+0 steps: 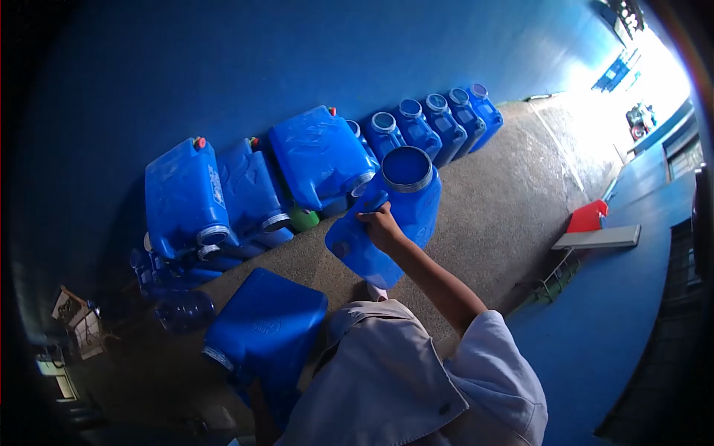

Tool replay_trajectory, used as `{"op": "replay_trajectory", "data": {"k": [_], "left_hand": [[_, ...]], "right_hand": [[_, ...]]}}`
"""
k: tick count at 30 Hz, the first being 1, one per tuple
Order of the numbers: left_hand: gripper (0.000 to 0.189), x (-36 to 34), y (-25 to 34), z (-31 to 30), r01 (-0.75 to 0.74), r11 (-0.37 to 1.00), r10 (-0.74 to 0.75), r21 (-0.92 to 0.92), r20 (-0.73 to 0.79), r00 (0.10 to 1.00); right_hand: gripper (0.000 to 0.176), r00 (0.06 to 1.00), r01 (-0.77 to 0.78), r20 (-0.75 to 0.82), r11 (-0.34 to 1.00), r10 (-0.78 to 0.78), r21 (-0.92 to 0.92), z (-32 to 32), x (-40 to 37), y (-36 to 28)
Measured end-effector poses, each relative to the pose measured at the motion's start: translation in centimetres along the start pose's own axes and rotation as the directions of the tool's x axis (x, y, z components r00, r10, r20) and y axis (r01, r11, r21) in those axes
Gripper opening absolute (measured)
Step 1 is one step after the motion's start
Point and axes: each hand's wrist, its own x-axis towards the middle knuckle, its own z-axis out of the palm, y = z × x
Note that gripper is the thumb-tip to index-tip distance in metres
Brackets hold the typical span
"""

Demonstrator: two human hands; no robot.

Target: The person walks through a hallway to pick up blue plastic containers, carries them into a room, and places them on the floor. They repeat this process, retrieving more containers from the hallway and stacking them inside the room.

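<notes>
My right hand (379, 225) is closed around the handle of a blue plastic jerry can (405, 201), which hangs tilted above the concrete floor with its wide mouth uncapped. Close to my body at the lower left is a second blue jerry can (268, 327). A dark strip of my left arm (256, 405) shows beneath it, but the hand itself is hidden behind the can. My pale shirt fills the bottom centre.
Several open blue jerry cans (446, 123) stand in a row along the blue wall. Larger capped ones (182, 193) lean beside them, with a green object (303, 218) underneath. A round clear bottle (184, 311) lies at left. A red object (587, 217) and grey board (599, 238) sit at right.
</notes>
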Motion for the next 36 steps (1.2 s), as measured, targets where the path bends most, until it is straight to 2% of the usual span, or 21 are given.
{"op": "replay_trajectory", "data": {"k": [4, 5, 8, 10, 16, 18, 20, 21, 23, 24, 25, 27, 30, 33, 36], "left_hand": [[0.051, 0.0, 0.8, 0.5, -0.12, 0.993, 0.118, 0.01, 0.101, 0.988], [0.05, -0.2, 0.6, 0.8, -0.196, 0.981, 0.194, -0.002, 0.167, 0.967], [0.052, -0.9, 1.9, 0.5, -0.079, 0.997, 0.077, 0.011, 0.09, 0.993], [0.053, -1.7, 2.5, 0.5, -0.049, 0.999, 0.05, -0.015, 0.076, 0.996], [0.057, -4.8, 5.0, 1.4, 0.01, 0.989, -0.001, -0.145, 0.063, 0.998], [0.057, -5.3, 5.2, 1.6, 0.029, 0.983, -0.02, -0.182, 0.051, 0.998], [0.073, -4.9, 4.8, 1.8, 0.075, 0.994, -0.073, -0.08, 0.032, 0.997], [0.074, -4.6, 4.2, 1.8, 0.095, 0.994, -0.094, -0.055, 0.024, 0.995], [0.074, -3.7, 2.1, 1.9, 0.137, 0.99, -0.136, -0.033, 0.021, 0.99], [0.075, -3.3, 1.2, 1.9, 0.156, 0.987, -0.155, -0.029, 0.021, 0.988], [0.075, -2.9, 0.2, 1.9, 0.175, 0.984, -0.175, -0.025, 0.017, 0.984], [0.076, -2.2, -1.5, 2.0, 0.212, 0.977, -0.212, -0.021, 0.02, 0.977], [0.076, -2.2, -2.7, 2.3, 0.257, 0.966, -0.257, -0.032, 0.01, 0.966], [0.08, -3.0, -2.7, 2.3, 0.286, 0.947, -0.292, -0.148, -0.025, 0.956], [0.084, -1.7, -4.8, 2.6, 0.267, 0.951, -0.274, -0.155, -0.025, 0.961]], "right_hand": [[0.049, 0.995, 0.016, -0.101, 0.999, -0.019, -0.03, -4.4, 3.4, 3.0], [0.05, 0.99, 0.029, -0.133, 0.998, -0.035, -0.048, -5.5, 4.3, 3.7], [0.051, 0.977, 0.01, -0.211, 0.998, -0.022, -0.061, -7.0, 4.7, 4.1], [0.053, 0.965, -0.036, -0.262, 0.998, 0.022, -0.051, -7.6, 4.9, 3.9], [0.054, 0.917, -0.014, -0.399, 0.997, -0.018, -0.078, -11.8, 7.2, 5.7], [0.049, 0.903, -0.001, -0.43, 0.999, -0.018, -0.043, -12.2, 6.7, 5.4], [0.039, 0.868, -0.022, -0.496, 0.997, -0.016, -0.07, -12.5, 6.4, 5.2], [0.032, 0.84, -0.055, -0.543, 0.993, -0.012, -0.107, -12.4, 6.1, 4.7], [0.014, 0.885, -0.039, -0.465, 0.996, -0.002, -0.077, -16.2, 7.5, 5.7], [0.013, 0.839, -0.013, -0.543, 1.0, 0.005, -0.012, -15.7, 7.0, 5.4], [0.013, 0.834, -0.042, -0.552, 0.994, -0.024, -0.105, -16.3, 6.5, 5.1], [0.015, 0.843, -0.159, -0.534, 0.981, 0.074, -0.113, -18.0, 5.8, 4.9], [0.015, 0.819, -0.157, -0.567, 0.985, 0.093, -0.066, -18.7, 6.1, 6.1], [0.011, 0.811, -0.187, -0.569, 0.982, 0.137, -0.03, -19.6, 7.1, 8.8], [0.02, 0.876, -0.131, -0.473, 0.991, 0.1, -0.035, -20.1, 9.4, 11.3]]}}
